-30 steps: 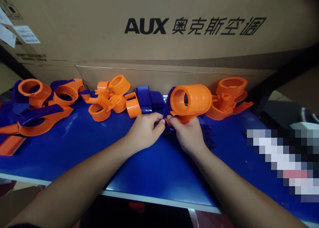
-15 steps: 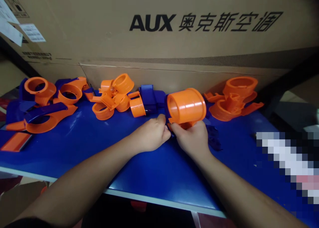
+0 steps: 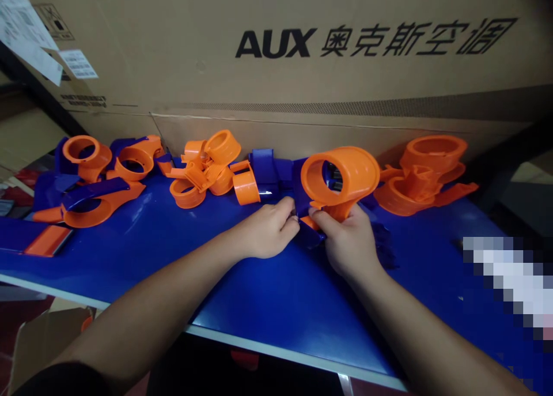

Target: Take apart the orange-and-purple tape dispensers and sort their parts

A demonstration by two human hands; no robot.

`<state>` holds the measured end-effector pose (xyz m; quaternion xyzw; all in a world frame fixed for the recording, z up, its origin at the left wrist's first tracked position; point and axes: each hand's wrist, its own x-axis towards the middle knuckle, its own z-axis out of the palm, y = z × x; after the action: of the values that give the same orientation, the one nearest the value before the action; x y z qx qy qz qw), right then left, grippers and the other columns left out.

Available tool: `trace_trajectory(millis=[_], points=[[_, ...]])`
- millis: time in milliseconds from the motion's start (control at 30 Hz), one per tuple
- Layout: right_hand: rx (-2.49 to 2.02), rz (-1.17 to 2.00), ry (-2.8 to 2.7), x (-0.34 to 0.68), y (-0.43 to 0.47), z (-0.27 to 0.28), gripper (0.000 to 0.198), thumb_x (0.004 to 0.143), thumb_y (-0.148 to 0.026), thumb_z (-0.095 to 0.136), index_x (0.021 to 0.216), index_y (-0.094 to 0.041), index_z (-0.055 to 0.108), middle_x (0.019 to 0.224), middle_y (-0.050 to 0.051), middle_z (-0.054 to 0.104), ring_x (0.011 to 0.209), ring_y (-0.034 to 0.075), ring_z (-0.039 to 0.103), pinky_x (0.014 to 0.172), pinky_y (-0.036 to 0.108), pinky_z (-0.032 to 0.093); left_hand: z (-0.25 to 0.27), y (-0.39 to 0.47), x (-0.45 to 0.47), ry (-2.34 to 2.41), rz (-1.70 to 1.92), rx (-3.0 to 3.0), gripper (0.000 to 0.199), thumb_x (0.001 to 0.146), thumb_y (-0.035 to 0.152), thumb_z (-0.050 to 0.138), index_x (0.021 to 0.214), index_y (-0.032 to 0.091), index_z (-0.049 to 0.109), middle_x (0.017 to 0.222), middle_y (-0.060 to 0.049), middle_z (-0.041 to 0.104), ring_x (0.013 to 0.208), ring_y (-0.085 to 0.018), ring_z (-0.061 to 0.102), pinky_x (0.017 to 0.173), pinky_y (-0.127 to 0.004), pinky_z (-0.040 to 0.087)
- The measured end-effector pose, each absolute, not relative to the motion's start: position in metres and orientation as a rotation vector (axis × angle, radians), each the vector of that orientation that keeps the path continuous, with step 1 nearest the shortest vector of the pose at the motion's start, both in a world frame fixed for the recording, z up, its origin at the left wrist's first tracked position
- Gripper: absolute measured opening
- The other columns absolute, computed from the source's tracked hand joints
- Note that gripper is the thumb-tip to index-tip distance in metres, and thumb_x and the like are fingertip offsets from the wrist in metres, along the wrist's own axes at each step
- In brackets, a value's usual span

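In my right hand (image 3: 352, 240) is an orange tape dispenser (image 3: 367, 174), its wide ring tilted up and facing left, with the thumb on the near side of its body. My left hand (image 3: 272, 229) is closed just left of it, fingers curled beside a blue plastic part (image 3: 311, 236) at the dispenser's lower end. What those fingers grip is hidden. Dark blue plastic pieces (image 3: 384, 240) lie on the blue tabletop (image 3: 254, 304) behind my right hand.
Orange dispenser frames (image 3: 216, 177) are heaped at the back, beside blue plastic parts (image 3: 272, 171). More orange frames (image 3: 432, 177) stack at the right. Blue-and-orange dispensers (image 3: 93, 206) sit at the left. A large cardboard box (image 3: 173, 50) walls off the back.
The orange dispenser has turned in my right hand, so its ring opening shows more and the body below it appears. My left hand stays closed beside it. The whole view has shifted slightly.
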<state>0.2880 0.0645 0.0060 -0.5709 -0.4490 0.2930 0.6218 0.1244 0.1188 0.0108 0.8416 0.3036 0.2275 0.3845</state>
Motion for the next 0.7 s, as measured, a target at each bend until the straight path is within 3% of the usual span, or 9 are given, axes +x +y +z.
trace_trajectory(millis=[267, 367, 467, 567, 700], points=[[-1.167, 0.951, -0.978, 0.293, 0.065, 0.0, 0.015, 0.072, -0.028, 0.077, 0.079, -0.02, 0.067, 0.073, 0.0, 0.064, 0.062, 0.016, 0.055, 0.061, 0.031, 0.044, 0.006, 0.107, 0.136, 0.909, 0.847, 2.0, 0.016, 0.101, 0.034, 0.047, 0.101, 0.021, 0.057, 0.083, -0.002, 0.07, 0.076, -0.016, 0.068, 0.07, -0.029, 0.055], [-1.122, 0.957, -0.969, 0.293, 0.063, -0.002, 0.014, 0.07, -0.027, 0.078, 0.076, -0.02, 0.067, 0.07, -0.001, 0.062, 0.061, 0.015, 0.053, 0.059, 0.03, 0.042, 0.014, 0.105, 0.137, 1.041, 0.87, 1.817, 0.016, 0.1, 0.035, 0.048, 0.094, 0.021, 0.054, 0.082, -0.001, 0.071, 0.061, -0.013, 0.065, 0.056, -0.024, 0.052], [-1.075, 0.91, -0.924, 0.292, 0.064, -0.001, 0.019, 0.069, -0.025, 0.076, 0.087, -0.021, 0.072, 0.082, 0.001, 0.068, 0.066, 0.017, 0.057, 0.061, 0.03, 0.043, 0.036, 0.115, 0.131, 1.176, 0.917, 1.627, 0.013, 0.098, 0.034, 0.053, 0.095, 0.022, 0.051, 0.085, 0.0, 0.073, 0.049, -0.008, 0.058, 0.042, -0.02, 0.044], [-1.052, 0.855, -0.888, 0.291, 0.065, 0.001, 0.025, 0.07, -0.025, 0.071, 0.095, -0.02, 0.073, 0.096, 0.005, 0.072, 0.076, 0.019, 0.062, 0.065, 0.031, 0.046, 0.062, 0.139, 0.126, 1.359, 0.871, 1.528, 0.011, 0.095, 0.03, 0.058, 0.093, 0.021, 0.052, 0.08, 0.0, 0.073, 0.044, -0.006, 0.051, 0.039, -0.019, 0.037], [-1.022, 0.838, -0.832, 0.29, 0.067, 0.002, 0.024, 0.07, -0.023, 0.07, 0.094, -0.02, 0.073, 0.095, 0.005, 0.072, 0.081, 0.02, 0.064, 0.069, 0.032, 0.047, 0.083, 0.17, 0.128, 1.459, 0.711, 1.493, 0.018, 0.09, 0.023, 0.065, 0.076, 0.017, 0.055, 0.063, -0.001, 0.067, 0.038, -0.005, 0.043, 0.04, -0.021, 0.031]])
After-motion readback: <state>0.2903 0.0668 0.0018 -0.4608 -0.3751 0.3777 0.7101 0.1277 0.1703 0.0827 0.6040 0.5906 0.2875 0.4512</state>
